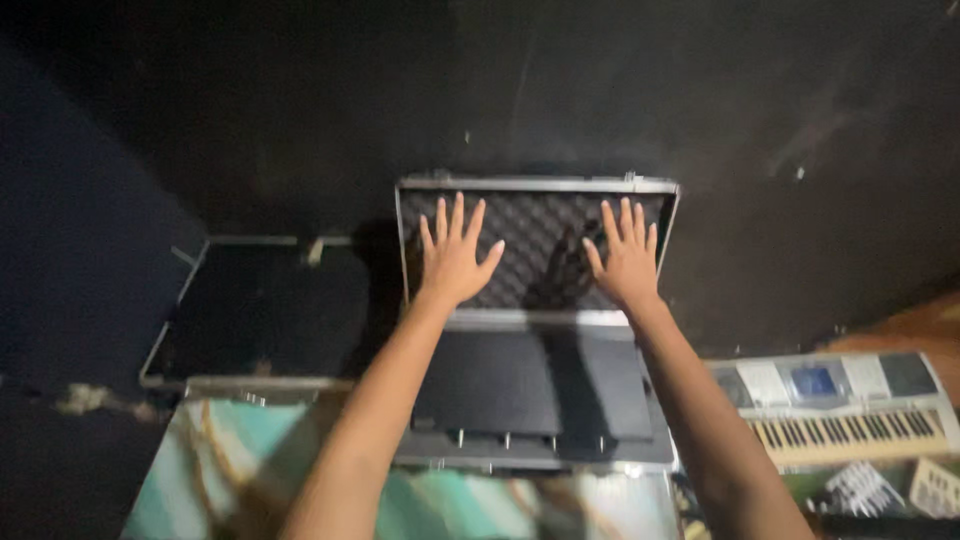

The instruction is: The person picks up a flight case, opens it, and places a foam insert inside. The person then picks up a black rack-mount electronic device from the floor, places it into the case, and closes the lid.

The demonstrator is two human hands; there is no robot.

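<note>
Both arms reach forward over an open flight case with metal edging, which sits on a surface with a teal and cream marbled pattern. The lid stands raised at the far side, lined with dark egg-crate foam. The left hand is spread wide, fingers fanned and pointing up, its palm flat against the foam on the lid's left half. The right hand is likewise spread, fingers splayed, pressed to the foam on the lid's right half. Neither hand holds anything. A dark shadow falls on the foam between the two hands.

The lower half of the case holds a flat black panel that fills most of it, with a row of small metal fittings along its near edge. To the left, just beside it, a second metal-edged case lies open, its inside dark and hard to make out. To the right, lower down and near the right forearm, an electronic keyboard shows its white keys and a small blue screen. Behind everything rises a dark wall, scuffed in places.
</note>
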